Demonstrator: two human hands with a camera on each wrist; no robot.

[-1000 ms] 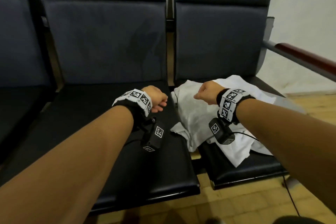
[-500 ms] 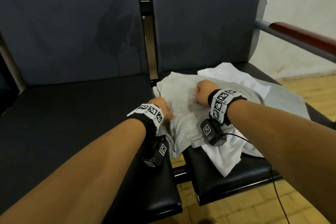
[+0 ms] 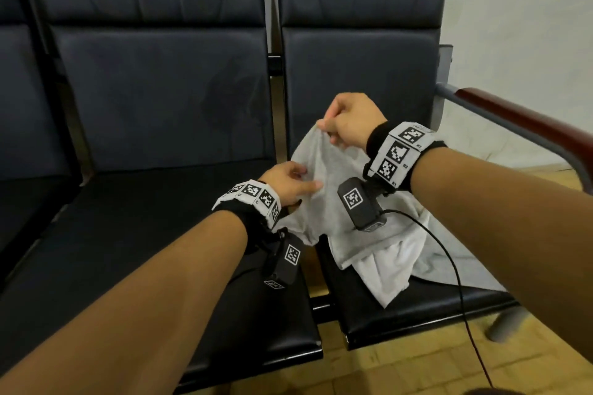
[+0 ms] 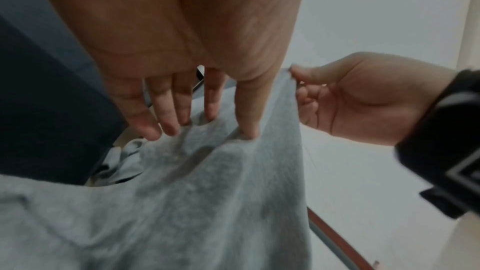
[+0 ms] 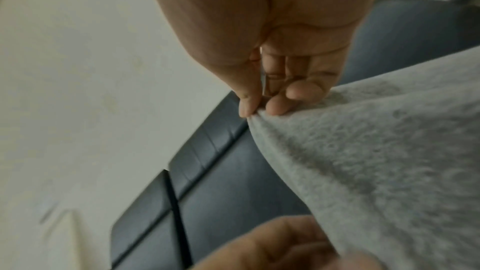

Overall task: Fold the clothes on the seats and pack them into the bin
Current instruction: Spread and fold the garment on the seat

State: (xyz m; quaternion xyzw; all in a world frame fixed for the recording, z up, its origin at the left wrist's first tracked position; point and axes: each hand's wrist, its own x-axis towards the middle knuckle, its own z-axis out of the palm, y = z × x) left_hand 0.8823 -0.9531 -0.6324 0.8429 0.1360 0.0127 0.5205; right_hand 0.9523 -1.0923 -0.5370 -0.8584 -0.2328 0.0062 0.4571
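A light grey garment is partly lifted off the right seat. My right hand pinches its top edge between thumb and fingers and holds it up in front of the backrest; the right wrist view shows that pinch on the grey cloth. My left hand is lower and to the left, with straight fingers touching the cloth. In the left wrist view its fingertips press into the grey fabric. A white garment lies under the grey one. No bin is in view.
A row of dark padded seats runs left to right; the left seat holds nothing. A metal armrest with a red-brown top bounds the right seat. A black cable hangs from my right wrist. Tan tiled floor lies below.
My right hand has risen, pulling the grey garment's edge up off the seat. My left hand has moved right onto the cloth and its fingers have straightened.
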